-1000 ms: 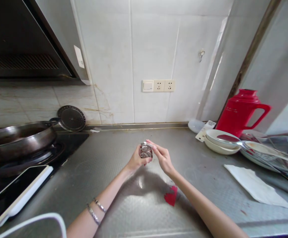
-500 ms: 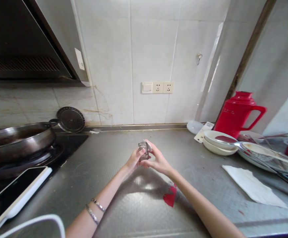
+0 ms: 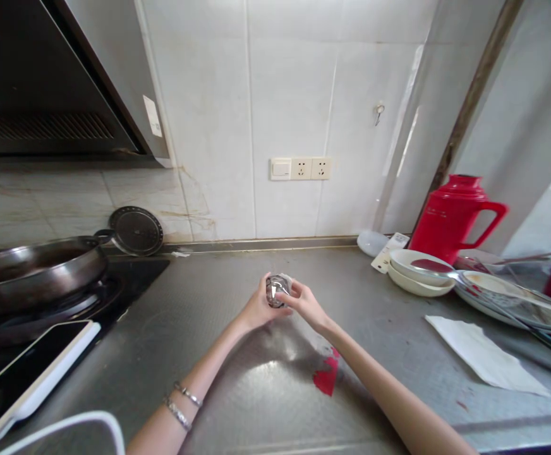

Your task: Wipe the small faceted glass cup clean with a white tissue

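Both hands hold a small dark, rounded thing in shiny clear wrapping (image 3: 277,292) above the steel counter; its kind I cannot make out. My left hand (image 3: 257,308) cups it from the left and below, fingers curled round it. From the right, my right hand (image 3: 304,306) grips it with thumb and fingers against the wrapping. Some fingertips are hidden behind the thing. A torn red scrap (image 3: 326,376) lies on the counter below, close to my right forearm.
At left, a steel pan (image 3: 38,272) sits on the stove, with a phone (image 3: 24,379) and white cable in front. To the right are stacked white bowls (image 3: 417,284), a red thermos jug (image 3: 450,218), dishes with utensils and a white napkin (image 3: 486,357).
The wrapped thing has been turned in my hands and now shows a rounder, glossier side. My left hand has opened wider around it, and the right fingers have shifted their grip.
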A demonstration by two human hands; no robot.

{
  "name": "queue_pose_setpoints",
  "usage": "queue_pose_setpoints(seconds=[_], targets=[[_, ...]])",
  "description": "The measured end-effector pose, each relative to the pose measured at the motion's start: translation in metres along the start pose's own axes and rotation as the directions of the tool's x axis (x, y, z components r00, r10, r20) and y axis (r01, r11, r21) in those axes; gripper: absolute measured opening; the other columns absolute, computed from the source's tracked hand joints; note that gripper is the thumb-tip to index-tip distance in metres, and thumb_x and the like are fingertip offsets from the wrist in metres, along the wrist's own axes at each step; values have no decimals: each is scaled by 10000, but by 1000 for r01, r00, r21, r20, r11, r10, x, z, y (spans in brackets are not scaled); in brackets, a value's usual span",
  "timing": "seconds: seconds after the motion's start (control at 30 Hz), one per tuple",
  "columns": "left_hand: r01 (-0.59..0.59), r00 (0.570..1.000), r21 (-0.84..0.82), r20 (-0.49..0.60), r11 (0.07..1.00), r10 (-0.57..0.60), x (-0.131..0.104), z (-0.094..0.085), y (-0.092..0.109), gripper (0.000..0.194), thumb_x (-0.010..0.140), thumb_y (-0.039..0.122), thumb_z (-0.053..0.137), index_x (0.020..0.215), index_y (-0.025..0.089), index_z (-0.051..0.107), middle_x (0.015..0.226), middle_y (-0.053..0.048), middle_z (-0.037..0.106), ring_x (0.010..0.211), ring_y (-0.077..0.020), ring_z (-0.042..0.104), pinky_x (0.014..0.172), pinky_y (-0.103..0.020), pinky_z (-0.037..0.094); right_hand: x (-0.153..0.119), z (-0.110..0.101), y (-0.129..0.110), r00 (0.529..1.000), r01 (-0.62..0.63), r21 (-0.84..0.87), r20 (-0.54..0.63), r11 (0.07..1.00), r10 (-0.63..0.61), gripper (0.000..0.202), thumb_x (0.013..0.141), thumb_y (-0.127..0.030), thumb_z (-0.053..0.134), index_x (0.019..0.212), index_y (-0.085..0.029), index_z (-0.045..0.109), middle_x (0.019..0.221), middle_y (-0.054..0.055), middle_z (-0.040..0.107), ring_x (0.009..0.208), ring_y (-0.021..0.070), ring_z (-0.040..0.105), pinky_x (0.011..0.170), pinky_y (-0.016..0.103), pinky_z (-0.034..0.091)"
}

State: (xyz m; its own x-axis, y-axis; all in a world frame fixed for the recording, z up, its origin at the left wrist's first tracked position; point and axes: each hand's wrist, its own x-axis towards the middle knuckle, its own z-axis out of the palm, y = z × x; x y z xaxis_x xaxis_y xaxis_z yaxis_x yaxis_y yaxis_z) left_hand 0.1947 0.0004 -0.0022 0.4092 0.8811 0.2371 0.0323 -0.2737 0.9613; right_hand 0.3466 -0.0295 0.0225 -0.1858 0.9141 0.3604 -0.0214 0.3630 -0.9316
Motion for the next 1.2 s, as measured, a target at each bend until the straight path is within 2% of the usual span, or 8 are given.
queue_pose_setpoints(seconds=[0.1, 0.23, 0.37, 0.47, 0.67, 0.9, 1.1, 1.2], targets=[[-91, 996, 46, 0, 995, 91, 0, 0, -2, 904, 586, 248, 820, 1314, 197, 287, 1117, -109, 601, 744, -147, 621, 585, -249, 513, -2, 2, 6, 998, 56, -126, 34, 990, -52, 527, 786, -371, 659, 1274, -205, 545, 1227, 79, 634, 1113, 252, 603, 957, 417, 486], [-195, 980, 104, -7, 975, 197, 0, -2, 3, 773, 576, 141, 779, 1206, 191, 334, 1097, -84, 590, 937, -188, 596, 836, -339, 477, -4, -2, 13, 985, 171, -347, 62, 922, -160, 591, 825, -381, 626, 1373, -248, 448, 1404, 78, 497, 1292, 261, 459, 1106, 487, 320], [-191, 981, 107, -13, 976, 193, -2, -3, 9, 781, 580, 178, 780, 1212, 196, 321, 1037, -61, 574, 861, -166, 574, 791, -321, 459, -8, -5, 13, 953, 301, -481, 129, 823, -273, 653, 863, -367, 581, 1451, -255, 320, 1496, 92, 361, 1366, 255, 361, 1134, 486, 276], [-189, 981, 21, -49, 982, 190, -1, -5, 8, 788, 559, 262, 817, 1187, 205, 344, 1002, -41, 569, 836, -158, 566, 772, -303, 452, -11, -4, 7, 916, 402, -526, 220, 749, -336, 676, 895, -344, 532, 1487, -261, 217, 1541, 80, 260, 1401, 239, 294, 1144, 461, 274], [-238, 970, -100, -77, 966, 231, 1, -6, 5, 802, 518, 308, 848, 1145, 225, 356, 1058, -51, 562, 867, -159, 571, 782, -293, 452, -13, -2, 2, 868, 496, -529, 293, 689, -400, 616, 924, -329, 477, 1484, -272, 227, 1543, 58, 261, 1414, 229, 264, 1149, 450, 276], [-167, 985, -62, 33, 984, 169, -5, 7, 10, 790, 587, 77, 703, 1238, 216, 278, 944, -17, 564, 712, -111, 560, 604, -217, 425, -11, -1, 5, 936, 351, -426, 123, 834, -331, 484, 953, -400, 420, 1422, -284, 377, 1505, 46, 353, 1390, 217, 319, 1151, 447, 259], [-125, 992, -91, -32, 988, 122, -5, 6, 13, 773, 528, 18, 661, 1195, 214, 324, 820, 38, 541, 600, -77, 510, 542, -193, 370, -5, 1, 7, 950, 282, -283, -54, 917, -308, 415, 941, -469, 418, 1273, -276, 576, 1378, 31, 531, 1286, 234, 476, 1100, 425, 346], [-129, 991, -79, -43, 988, 126, -5, 3, 14, 764, 516, 26, 687, 1174, 226, 356, 851, 27, 559, 658, -103, 545, 591, -213, 405, 1, -7, 6, 934, 224, -274, -215, 935, -286, 406, 920, -485, 447, 1181, -245, 644, 1167, 40, 676, 1105, 253, 599, 993, 412, 440]])
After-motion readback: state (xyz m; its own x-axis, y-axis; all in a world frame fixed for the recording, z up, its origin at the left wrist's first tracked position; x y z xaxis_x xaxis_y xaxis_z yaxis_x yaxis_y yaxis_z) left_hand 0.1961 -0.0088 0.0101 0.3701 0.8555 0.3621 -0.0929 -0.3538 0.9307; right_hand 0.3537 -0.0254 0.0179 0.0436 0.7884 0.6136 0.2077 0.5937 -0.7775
